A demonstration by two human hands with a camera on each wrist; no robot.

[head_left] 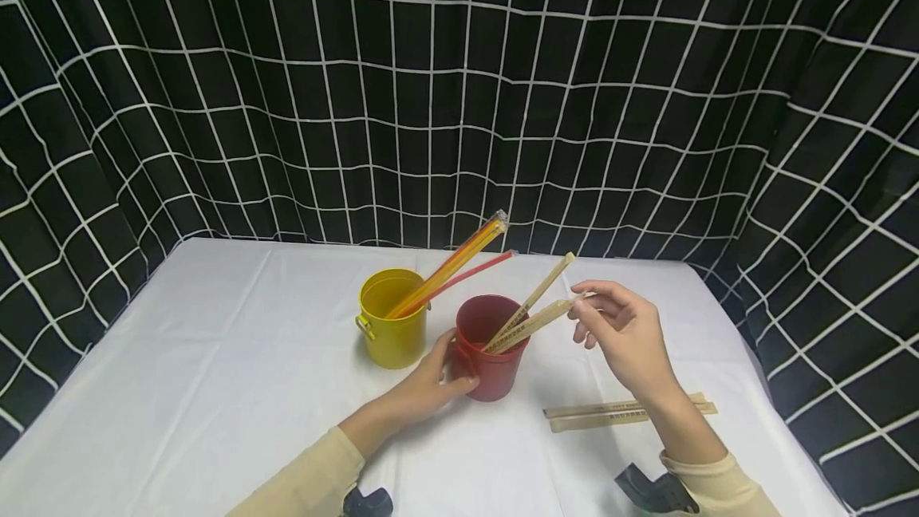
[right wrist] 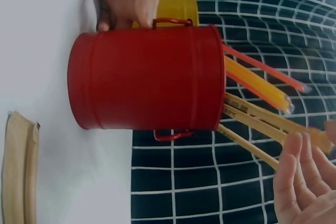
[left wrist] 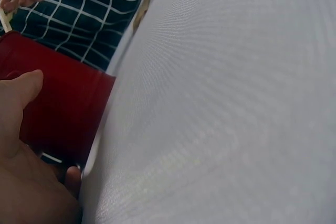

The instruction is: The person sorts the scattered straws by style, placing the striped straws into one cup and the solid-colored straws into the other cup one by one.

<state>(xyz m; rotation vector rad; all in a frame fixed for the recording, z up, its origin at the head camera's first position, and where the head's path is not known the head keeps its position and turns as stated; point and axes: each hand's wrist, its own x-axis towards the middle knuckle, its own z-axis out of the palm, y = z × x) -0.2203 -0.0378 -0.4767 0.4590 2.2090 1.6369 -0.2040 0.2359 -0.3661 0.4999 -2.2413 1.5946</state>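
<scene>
A small red metal bucket (head_left: 491, 377) stands on the white tablecloth. My left hand (head_left: 424, 389) grips its near left side, thumb across the front, as the left wrist view also shows. Paper-wrapped chopsticks (head_left: 531, 324) lean out of the bucket toward the right. My right hand (head_left: 621, 329) pinches the upper end of one packet between thumb and fingertips; in the right wrist view its fingers (right wrist: 302, 177) lie at the packet ends. Left of the red bucket stands a yellow bucket (head_left: 391, 341) holding orange, yellow and red sticks (head_left: 459, 262) in clear wrap.
Two more paper-wrapped chopstick packets (head_left: 596, 419) lie side by side on the tablecloth (head_left: 215, 389), below the right forearm. Behind the table hangs a black cloth (head_left: 445, 102) with a white grid. The yellow bucket sits close to the left fingers.
</scene>
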